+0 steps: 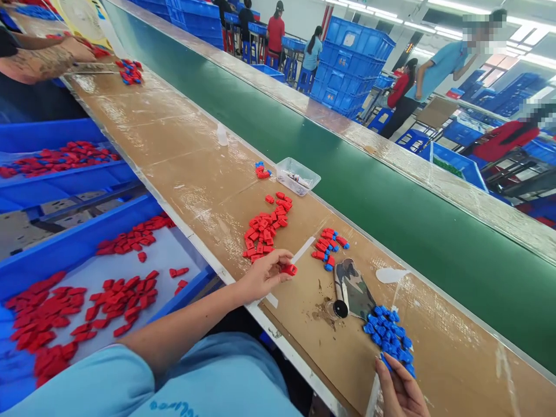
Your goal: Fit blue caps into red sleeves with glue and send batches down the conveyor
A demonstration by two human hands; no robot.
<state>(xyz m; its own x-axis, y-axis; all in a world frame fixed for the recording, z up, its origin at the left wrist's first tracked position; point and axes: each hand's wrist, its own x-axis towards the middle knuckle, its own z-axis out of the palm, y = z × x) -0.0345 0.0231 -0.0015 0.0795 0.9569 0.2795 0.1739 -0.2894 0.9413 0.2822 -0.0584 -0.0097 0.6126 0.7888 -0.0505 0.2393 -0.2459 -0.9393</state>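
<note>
Pinching red part (289, 269), left hand (263, 275); no legible writing.

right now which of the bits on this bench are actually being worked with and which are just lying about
In use:
- red piece, pinched in the left hand
- loose red pile just beyond that hand
- blue pile, right hand at its near edge
- joined red-and-blue pieces

Lying about:
- clear plastic tub
- camouflage-patterned tool
- blue bin of red pieces
- green conveyor belt

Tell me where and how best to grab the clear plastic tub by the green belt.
Probably pinch the clear plastic tub by its near long rim, coming from above on the workbench side: it stands upright and open-topped, and its far side sits against the green belt.
</note>
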